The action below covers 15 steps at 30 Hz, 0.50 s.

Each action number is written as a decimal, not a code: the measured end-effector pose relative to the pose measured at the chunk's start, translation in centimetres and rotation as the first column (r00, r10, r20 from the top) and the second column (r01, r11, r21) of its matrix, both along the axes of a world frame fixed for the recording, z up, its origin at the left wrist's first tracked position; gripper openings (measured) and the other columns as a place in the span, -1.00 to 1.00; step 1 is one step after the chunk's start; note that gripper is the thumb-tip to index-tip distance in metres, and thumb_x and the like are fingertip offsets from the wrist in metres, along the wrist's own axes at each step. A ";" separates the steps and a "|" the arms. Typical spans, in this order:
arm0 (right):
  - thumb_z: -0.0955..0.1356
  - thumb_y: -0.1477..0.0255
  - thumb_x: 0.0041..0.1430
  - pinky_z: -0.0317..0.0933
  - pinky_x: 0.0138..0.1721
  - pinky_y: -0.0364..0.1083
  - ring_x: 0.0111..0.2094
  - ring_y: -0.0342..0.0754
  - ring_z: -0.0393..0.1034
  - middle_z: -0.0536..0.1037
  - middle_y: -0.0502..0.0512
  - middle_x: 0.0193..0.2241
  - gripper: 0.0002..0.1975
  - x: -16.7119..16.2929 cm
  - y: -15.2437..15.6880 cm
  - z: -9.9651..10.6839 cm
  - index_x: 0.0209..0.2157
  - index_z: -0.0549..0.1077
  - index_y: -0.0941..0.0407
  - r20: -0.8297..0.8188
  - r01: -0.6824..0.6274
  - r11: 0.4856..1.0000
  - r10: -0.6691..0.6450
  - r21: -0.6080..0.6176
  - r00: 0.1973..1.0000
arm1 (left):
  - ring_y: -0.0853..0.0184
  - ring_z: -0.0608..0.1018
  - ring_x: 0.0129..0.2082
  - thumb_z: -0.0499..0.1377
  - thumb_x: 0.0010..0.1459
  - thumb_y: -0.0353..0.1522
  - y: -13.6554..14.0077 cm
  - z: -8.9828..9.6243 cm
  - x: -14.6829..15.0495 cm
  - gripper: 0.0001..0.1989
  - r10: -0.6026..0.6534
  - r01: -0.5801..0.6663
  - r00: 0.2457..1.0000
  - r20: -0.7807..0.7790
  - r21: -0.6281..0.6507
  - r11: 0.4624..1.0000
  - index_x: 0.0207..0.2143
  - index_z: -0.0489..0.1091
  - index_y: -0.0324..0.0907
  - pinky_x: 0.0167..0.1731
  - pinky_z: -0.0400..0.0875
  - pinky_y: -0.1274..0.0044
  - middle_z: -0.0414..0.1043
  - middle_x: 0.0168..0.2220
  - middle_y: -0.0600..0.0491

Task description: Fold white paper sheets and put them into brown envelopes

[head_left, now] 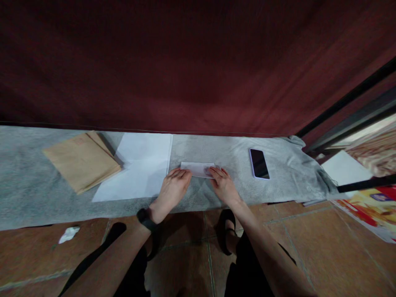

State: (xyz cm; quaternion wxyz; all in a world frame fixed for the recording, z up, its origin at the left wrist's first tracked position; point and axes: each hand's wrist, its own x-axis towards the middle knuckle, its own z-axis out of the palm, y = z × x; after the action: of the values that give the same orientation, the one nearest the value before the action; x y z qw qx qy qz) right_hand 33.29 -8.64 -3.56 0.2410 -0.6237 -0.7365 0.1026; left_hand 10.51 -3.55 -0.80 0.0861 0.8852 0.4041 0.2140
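Note:
A small folded strip of white paper [197, 169] lies on the grey cloth in front of me, its long side running left to right. My left hand [175, 185] holds the strip's left end, fingers close together and curled over it. At the other end, the fingers of my right hand [223, 184] press on the right edge, bent and close to each other. The thumbs are mostly hidden under the hands. Just left of my left hand are large white paper sheets [140, 175], partly beneath a stack of brown paper envelopes [78, 161].
A grey cloth [229, 152] covers the narrow surface, with a dark red curtain [198, 82] behind it. To the right lies a phone [260, 164] in a lilac case. A crumpled white tissue [69, 234] and a colourful box [373, 210] are on the tiled floor [309, 235].

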 end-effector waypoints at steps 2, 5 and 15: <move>0.21 0.44 0.35 0.24 0.18 0.06 0.05 0.02 0.46 0.60 0.13 0.02 -0.64 0.7 0.4 0.5 0.03 0.54 0.08 -0.179 0.060 0.998 -0.055 0.023 0.982 | 0.16 0.60 -0.08 0.05 0.34 -0.35 0.6 0.4 -0.2 -0.78 0.065 -0.059 0.984 0.165 -0.038 0.998 -0.18 0.51 -0.13 0.06 0.42 0.26 0.60 -0.14 -0.06; 0.29 0.24 0.30 0.37 -0.16 -0.05 -0.24 0.01 0.52 0.66 0.08 -0.29 -0.70 1.3 0.9 1.1 -0.23 0.61 0.09 -0.472 0.142 0.990 -0.124 0.003 0.873 | 0.17 0.59 -0.07 0.16 0.26 -0.24 1.6 0.8 -0.2 -0.79 0.192 -0.085 0.867 0.461 -0.243 0.966 -0.15 0.49 -0.14 0.00 0.43 0.33 0.59 -0.11 -0.04; 0.37 0.04 0.07 0.12 -0.51 -0.17 -0.57 -0.16 0.19 0.39 -0.08 -0.61 -0.61 0.6 1.9 1.1 -0.41 0.51 0.11 -0.803 0.258 0.948 -0.299 -0.187 0.516 | 0.26 0.61 -0.22 0.32 0.01 -0.24 1.6 -0.1 0.4 -0.47 0.534 0.232 0.587 0.608 -0.759 0.608 0.02 0.35 -0.23 -0.17 0.45 0.44 0.60 -0.20 -0.01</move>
State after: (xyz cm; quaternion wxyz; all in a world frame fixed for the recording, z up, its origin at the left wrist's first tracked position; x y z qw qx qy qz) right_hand 33.92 -6.73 -2.51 0.5553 -0.6181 -0.4268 0.3569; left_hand 10.90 -1.97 -0.92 0.6078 0.5184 0.4550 0.3934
